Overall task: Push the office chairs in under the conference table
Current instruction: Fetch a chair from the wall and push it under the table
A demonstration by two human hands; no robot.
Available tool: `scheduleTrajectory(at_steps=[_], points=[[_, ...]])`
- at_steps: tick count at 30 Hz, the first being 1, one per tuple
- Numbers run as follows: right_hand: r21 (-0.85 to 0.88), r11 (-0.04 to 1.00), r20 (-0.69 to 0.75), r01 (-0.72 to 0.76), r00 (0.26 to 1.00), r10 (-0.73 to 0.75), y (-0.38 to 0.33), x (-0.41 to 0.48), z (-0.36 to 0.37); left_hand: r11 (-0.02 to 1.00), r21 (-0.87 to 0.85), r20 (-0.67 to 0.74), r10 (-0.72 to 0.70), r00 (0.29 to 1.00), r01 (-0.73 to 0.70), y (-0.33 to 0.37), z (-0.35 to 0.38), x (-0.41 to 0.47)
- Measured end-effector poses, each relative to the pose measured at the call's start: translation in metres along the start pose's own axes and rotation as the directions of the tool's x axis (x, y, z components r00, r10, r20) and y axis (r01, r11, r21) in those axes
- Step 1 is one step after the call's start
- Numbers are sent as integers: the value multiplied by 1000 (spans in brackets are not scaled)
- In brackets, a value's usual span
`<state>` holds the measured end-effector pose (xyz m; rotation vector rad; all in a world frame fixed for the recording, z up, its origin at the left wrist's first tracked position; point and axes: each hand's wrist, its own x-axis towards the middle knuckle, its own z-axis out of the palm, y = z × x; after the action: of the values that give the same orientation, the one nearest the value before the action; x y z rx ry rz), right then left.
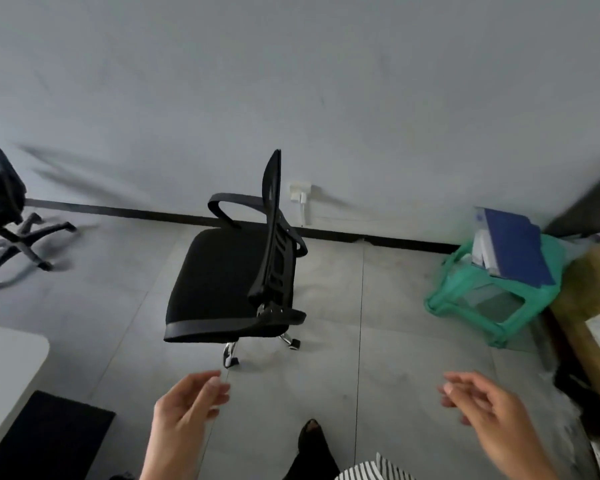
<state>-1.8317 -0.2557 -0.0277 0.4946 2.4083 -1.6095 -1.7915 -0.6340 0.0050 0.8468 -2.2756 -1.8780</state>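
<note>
A black mesh office chair (222, 275) with armrests and a chrome wheeled base stands on the grey tiled floor ahead of me, its seat facing left and its backrest on the right side. A second black office chair (4, 209) stands at the far left near the wall. The white corner of the conference table (7, 362) shows at the lower left. My left hand (184, 414) and my right hand (485, 410) hover low in front of me, fingers apart and empty, short of the near chair and not touching it.
A green plastic stool (465, 299) carrying a blue folder (513, 247) stands at the right, beside a brown cardboard box (589, 323). A wall socket with a plug (300, 195) is behind the chair. A black mat (49, 438) lies by the table. My foot (312, 445) is below.
</note>
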Motion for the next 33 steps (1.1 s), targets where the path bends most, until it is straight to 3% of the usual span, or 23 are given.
scheduleTrajectory(at_steps=[7, 13, 17, 21, 25, 28, 30, 33], points=[[11, 1000, 27, 1, 1000, -1, -67, 104, 9, 996, 33, 33, 76, 997, -77, 73, 40, 109], [-107, 993, 232, 48, 972, -22, -98, 231, 19, 999, 34, -89, -10, 996, 13, 75, 84, 174], [-208, 963, 421, 173, 904, -72, -135, 332, 24, 978, 168, -256, -75, 964, 121, 61, 127, 213], [-298, 880, 613, 369, 781, -121, -187, 414, 43, 906, 258, -375, -225, 899, 334, 40, 169, 242], [-294, 655, 759, 697, 587, -284, -246, 468, 99, 843, 207, -416, -383, 825, 496, 23, 199, 249], [-200, 458, 783, 866, 422, -456, -284, 482, 159, 831, 182, -496, -385, 779, 526, 20, 219, 246], [-97, 314, 768, 944, 272, -580, -302, 487, 202, 817, 213, -555, -351, 755, 536, 21, 227, 248], [-24, 155, 793, 988, 113, -598, -316, 495, 264, 802, 256, -620, -293, 728, 540, 23, 228, 255]])
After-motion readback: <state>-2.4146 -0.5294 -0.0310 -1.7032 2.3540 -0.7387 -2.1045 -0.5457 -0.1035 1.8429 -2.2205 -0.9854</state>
